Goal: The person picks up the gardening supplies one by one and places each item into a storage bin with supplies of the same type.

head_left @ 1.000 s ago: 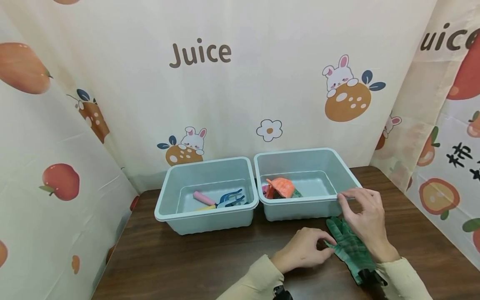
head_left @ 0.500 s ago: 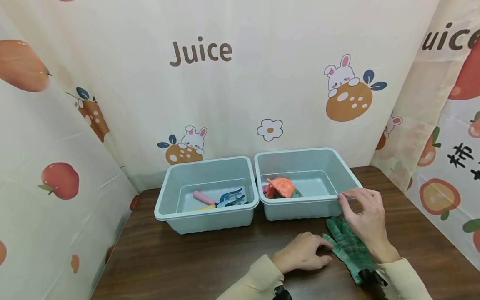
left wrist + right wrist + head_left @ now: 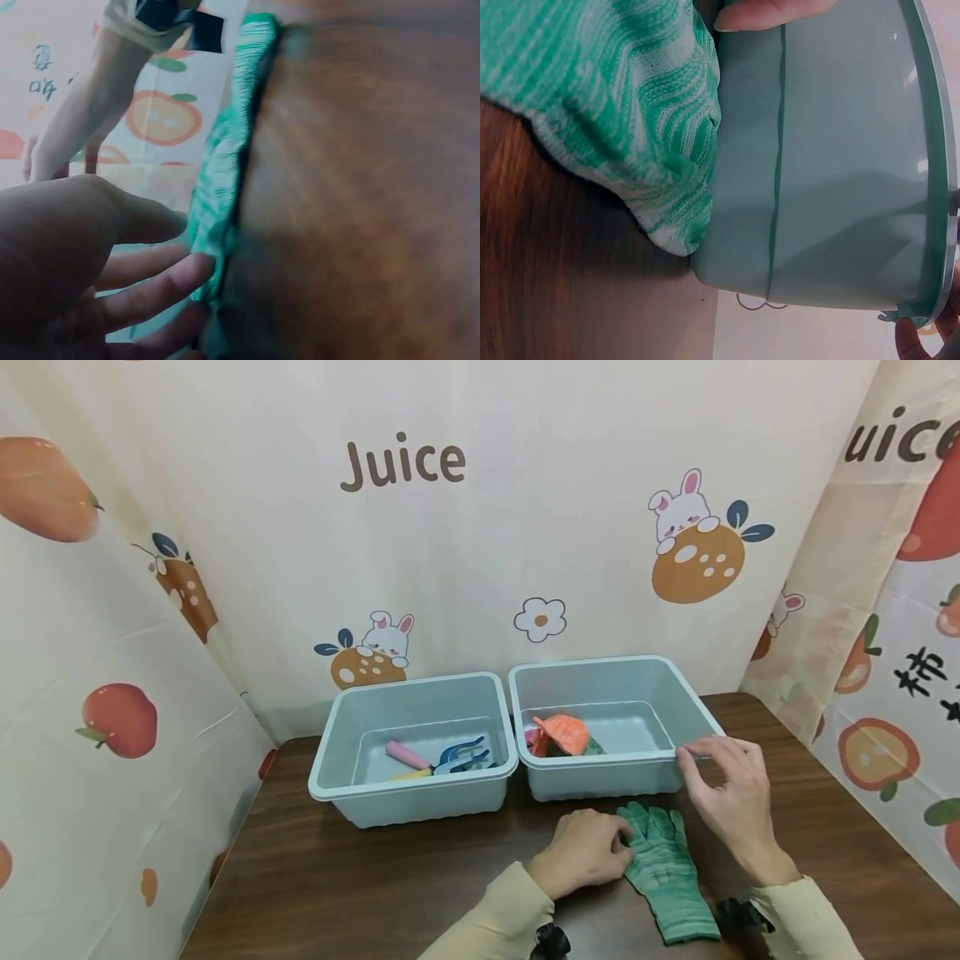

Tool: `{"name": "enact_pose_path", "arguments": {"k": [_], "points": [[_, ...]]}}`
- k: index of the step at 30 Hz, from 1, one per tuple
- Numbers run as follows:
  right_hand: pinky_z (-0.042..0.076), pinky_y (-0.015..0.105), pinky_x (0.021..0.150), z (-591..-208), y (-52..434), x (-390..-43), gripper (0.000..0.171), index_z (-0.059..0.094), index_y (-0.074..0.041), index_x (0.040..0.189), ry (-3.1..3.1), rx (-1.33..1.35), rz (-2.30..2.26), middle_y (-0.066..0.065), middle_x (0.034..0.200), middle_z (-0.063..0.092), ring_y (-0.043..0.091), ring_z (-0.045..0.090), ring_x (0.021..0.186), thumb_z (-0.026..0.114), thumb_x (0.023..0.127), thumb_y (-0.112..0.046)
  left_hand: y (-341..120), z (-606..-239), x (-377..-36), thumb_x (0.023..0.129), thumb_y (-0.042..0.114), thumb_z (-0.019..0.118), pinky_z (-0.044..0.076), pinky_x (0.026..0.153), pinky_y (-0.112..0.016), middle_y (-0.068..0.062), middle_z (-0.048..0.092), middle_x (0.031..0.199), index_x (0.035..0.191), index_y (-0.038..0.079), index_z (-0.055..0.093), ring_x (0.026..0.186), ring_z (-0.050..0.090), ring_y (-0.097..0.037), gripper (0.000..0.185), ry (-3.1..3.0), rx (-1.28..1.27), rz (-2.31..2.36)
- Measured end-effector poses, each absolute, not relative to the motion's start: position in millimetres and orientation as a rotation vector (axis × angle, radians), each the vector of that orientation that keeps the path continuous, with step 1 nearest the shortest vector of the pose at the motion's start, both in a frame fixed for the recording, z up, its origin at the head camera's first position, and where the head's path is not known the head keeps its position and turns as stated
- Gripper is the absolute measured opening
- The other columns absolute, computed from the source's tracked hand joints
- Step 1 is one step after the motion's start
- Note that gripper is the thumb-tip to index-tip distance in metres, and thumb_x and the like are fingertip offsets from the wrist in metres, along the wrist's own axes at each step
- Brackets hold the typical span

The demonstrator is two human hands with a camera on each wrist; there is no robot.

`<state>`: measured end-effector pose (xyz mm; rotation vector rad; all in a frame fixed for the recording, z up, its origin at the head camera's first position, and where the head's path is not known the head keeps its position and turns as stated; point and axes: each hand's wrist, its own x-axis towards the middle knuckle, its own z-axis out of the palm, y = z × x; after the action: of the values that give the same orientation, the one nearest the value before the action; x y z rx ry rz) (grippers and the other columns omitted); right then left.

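Observation:
A green striped knit glove (image 3: 663, 868) lies on the table in front of the right-hand plastic bin (image 3: 600, 777), its fingers toward the bin. My left hand (image 3: 585, 852) pinches the glove's left edge near its fingers; in the left wrist view thumb and fingertips meet the glove (image 3: 225, 165). My right hand (image 3: 731, 793) holds the front rim of that bin near its right corner, thumb outside. The right wrist view shows the bin's wall (image 3: 840, 150) beside the glove (image 3: 630, 112). Inside the bin lies a crumpled orange fabric piece (image 3: 564, 734), partly hidden.
A second pale blue bin (image 3: 420, 810) stands to the left, holding a pink-handled tool (image 3: 405, 755) and blue pronged tools (image 3: 465, 758). Both bins stand on a dark wooden table (image 3: 390, 885). A fruit-printed curtain (image 3: 487, 543) encloses the back and sides.
The left hand has moved left, dragging the glove with it out from beneath the right wrist. The right hand stays at the bin's rim.

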<state>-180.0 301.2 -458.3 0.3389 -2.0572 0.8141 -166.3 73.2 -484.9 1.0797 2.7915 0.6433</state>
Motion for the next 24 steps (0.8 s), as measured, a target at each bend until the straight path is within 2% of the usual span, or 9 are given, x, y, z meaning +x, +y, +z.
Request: {"name": "enact_pose_path", "arguments": {"k": [2, 4, 7, 9, 13, 18, 21, 24], "points": [[0.028, 0.020, 0.101, -458.2, 302.3, -179.7, 0.011, 0.078, 0.002, 0.094, -2.073, 0.333, 0.814, 0.021, 0.096, 0.075, 0.032, 0.053, 0.101, 0.080, 0.086, -0.005, 75.3, -485.2, -164.9, 0.101, 0.034, 0.069, 0.040, 0.058, -0.011, 0.022, 0.070, 0.081, 0.122, 0.031, 0.079, 0.068, 0.055, 0.009, 0.024, 2.805, 1.139, 0.630], [0.029, 0.021, 0.101, -458.5, 303.1, -179.9, 0.011, 0.078, 0.002, 0.094, -2.076, 0.332, 0.813, 0.021, 0.096, 0.075, 0.033, 0.053, 0.101, 0.080, 0.086, -0.005, 78.0, -486.1, -163.3, 0.102, 0.036, 0.068, 0.042, 0.065, -0.010, 0.020, 0.073, 0.099, 0.124, 0.031, 0.078, 0.083, 0.060, 0.007, 0.025, 2.776, 1.227, 0.632], [0.029, 0.021, 0.101, -458.9, 303.6, -180.0, 0.011, 0.078, 0.002, 0.095, -2.085, 0.332, 0.809, 0.021, 0.097, 0.075, 0.034, 0.053, 0.101, 0.081, 0.086, -0.005, 82.7, -488.5, -161.5, 0.104, 0.043, 0.065, 0.048, 0.082, -0.011, 0.016, 0.070, 0.127, 0.131, 0.033, 0.075, 0.110, 0.063, 0.001, 0.030, 2.703, 1.341, 0.587], [0.029, 0.021, 0.101, -459.0, 303.8, -180.0, 0.011, 0.078, 0.002, 0.095, -2.093, 0.329, 0.810, 0.021, 0.097, 0.075, 0.035, 0.053, 0.101, 0.081, 0.087, -0.005, 85.5, -489.5, -159.8, 0.104, 0.050, 0.064, 0.049, 0.093, -0.013, 0.016, 0.067, 0.135, 0.134, 0.036, 0.073, 0.120, 0.061, 0.000, 0.034, 2.659, 1.380, 0.533], [0.028, 0.021, 0.102, -458.9, 303.8, -179.6, 0.011, 0.079, 0.001, 0.096, -2.105, 0.320, 0.810, 0.021, 0.098, 0.075, 0.035, 0.053, 0.102, 0.080, 0.087, -0.006, 90.1, -490.3, -157.2, 0.101, 0.059, 0.066, 0.045, 0.105, -0.016, 0.019, 0.065, 0.138, 0.137, 0.037, 0.071, 0.125, 0.060, 0.001, 0.042, 2.637, 1.404, 0.427], [0.029, 0.021, 0.102, -459.2, 303.5, -180.5, 0.011, 0.079, 0.001, 0.095, -2.094, 0.324, 0.811, 0.020, 0.097, 0.075, 0.035, 0.054, 0.102, 0.081, 0.087, -0.005, 92.7, -488.9, -157.6, 0.100, 0.054, 0.070, 0.044, 0.110, -0.018, 0.018, 0.065, 0.140, 0.139, 0.036, 0.070, 0.128, 0.059, 0.000, 0.043, 2.642, 1.396, 0.352], [0.029, 0.021, 0.101, -459.3, 303.1, -180.5, 0.011, 0.079, 0.001, 0.095, -2.092, 0.323, 0.815, 0.020, 0.097, 0.075, 0.033, 0.053, 0.101, 0.081, 0.087, -0.005, 93.5, -488.0, -157.8, 0.099, 0.053, 0.072, 0.045, 0.109, -0.017, 0.018, 0.067, 0.135, 0.135, 0.037, 0.073, 0.124, 0.061, 0.002, 0.040, 2.654, 1.407, 0.320], [0.029, 0.021, 0.101, -459.1, 302.6, -180.6, 0.010, 0.079, 0.001, 0.095, -2.090, 0.322, 0.818, 0.020, 0.097, 0.075, 0.032, 0.053, 0.101, 0.081, 0.087, -0.005, 94.1, -488.1, -157.9, 0.097, 0.055, 0.074, 0.048, 0.101, -0.014, 0.020, 0.069, 0.127, 0.128, 0.039, 0.077, 0.116, 0.063, 0.003, 0.035, 2.673, 1.414, 0.311]]}}
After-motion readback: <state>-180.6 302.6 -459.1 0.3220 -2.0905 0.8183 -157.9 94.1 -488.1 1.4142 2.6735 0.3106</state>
